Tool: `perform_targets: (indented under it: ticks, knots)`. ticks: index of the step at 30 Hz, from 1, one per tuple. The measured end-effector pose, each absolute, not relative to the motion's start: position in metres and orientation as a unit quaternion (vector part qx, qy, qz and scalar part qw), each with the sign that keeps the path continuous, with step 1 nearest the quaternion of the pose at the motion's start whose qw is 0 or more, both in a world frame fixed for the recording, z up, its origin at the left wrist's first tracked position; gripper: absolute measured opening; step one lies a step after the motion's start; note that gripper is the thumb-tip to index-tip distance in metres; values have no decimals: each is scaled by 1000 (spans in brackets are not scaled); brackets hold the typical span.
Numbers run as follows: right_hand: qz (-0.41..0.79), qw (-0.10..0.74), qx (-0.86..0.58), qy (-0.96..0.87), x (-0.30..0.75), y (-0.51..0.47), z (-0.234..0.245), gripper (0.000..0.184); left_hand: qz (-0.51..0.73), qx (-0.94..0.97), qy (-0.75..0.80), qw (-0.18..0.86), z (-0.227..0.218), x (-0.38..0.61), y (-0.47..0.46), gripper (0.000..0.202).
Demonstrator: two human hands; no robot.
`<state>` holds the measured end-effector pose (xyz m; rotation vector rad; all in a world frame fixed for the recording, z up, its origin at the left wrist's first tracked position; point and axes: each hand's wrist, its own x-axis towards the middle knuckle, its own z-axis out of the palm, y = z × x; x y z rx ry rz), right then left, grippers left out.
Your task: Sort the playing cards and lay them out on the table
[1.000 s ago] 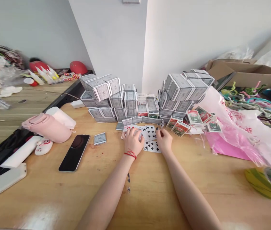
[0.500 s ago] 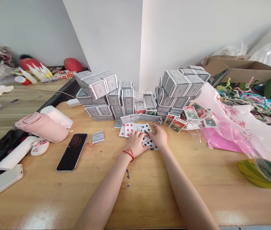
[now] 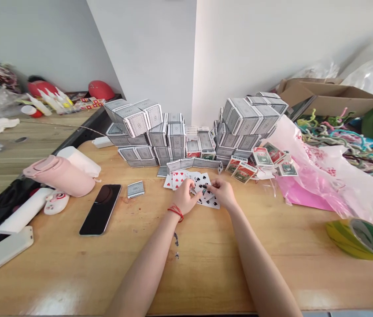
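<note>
Face-up playing cards [image 3: 202, 179] lie spread on the wooden table in front of me, red hearts [image 3: 178, 178] on the left and black spades [image 3: 211, 202] on the right. Over their middle, my left hand [image 3: 186, 196], with a red string bracelet at the wrist, is closed with thumb and fingers on a playing card, of which only a bit shows. My right hand [image 3: 223, 192] pinches at the right side of the same spot. Its fingertips partly hide what they grip. Just behind the hands stands a low row of folded cards [image 3: 194, 163].
Stacked blocks of folded cards rise at the back left [image 3: 135, 121] and back right [image 3: 242, 116]. Card boxes [image 3: 244, 169] and pink plastic [image 3: 308, 176] are on the right, with a tape roll [image 3: 360, 237]. A phone [image 3: 100, 210], folded card piece [image 3: 135, 189] and pink bottle [image 3: 62, 176] lie left.
Both hands have drawn their fingers in from a flatter reach over the spades. The right hand has come down from the row's end, and the fingers now pinch above the cards.
</note>
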<state>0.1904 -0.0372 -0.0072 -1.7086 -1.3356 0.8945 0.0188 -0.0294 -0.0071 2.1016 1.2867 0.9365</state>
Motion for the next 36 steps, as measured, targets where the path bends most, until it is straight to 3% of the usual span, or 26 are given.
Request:
perform_targets:
  ticks: [2, 7, 16, 25, 31, 36]
  knots:
    - [395, 405, -650, -508, 194, -41, -8, 24, 369, 744, 489, 268, -9, 18, -27, 28]
    - [421, 418, -626, -506, 198, -42, -15, 22, 337, 756, 509, 235, -13, 23, -24, 55]
    - [458, 496, -560, -480, 198, -45, -17, 26, 346, 734, 531, 244, -7, 22, -21, 27]
    - [478, 645, -506, -315, 195, -37, -11, 36, 480, 577, 445, 489, 0, 19, -11, 29]
    - [523, 664, -466, -262, 190, -33, -11, 31, 541, 472, 433, 546, 0, 27, -7, 29]
    - [516, 619, -494, -325, 185, -34, -11, 32, 518, 530, 460, 488, -1, 33, -16, 24]
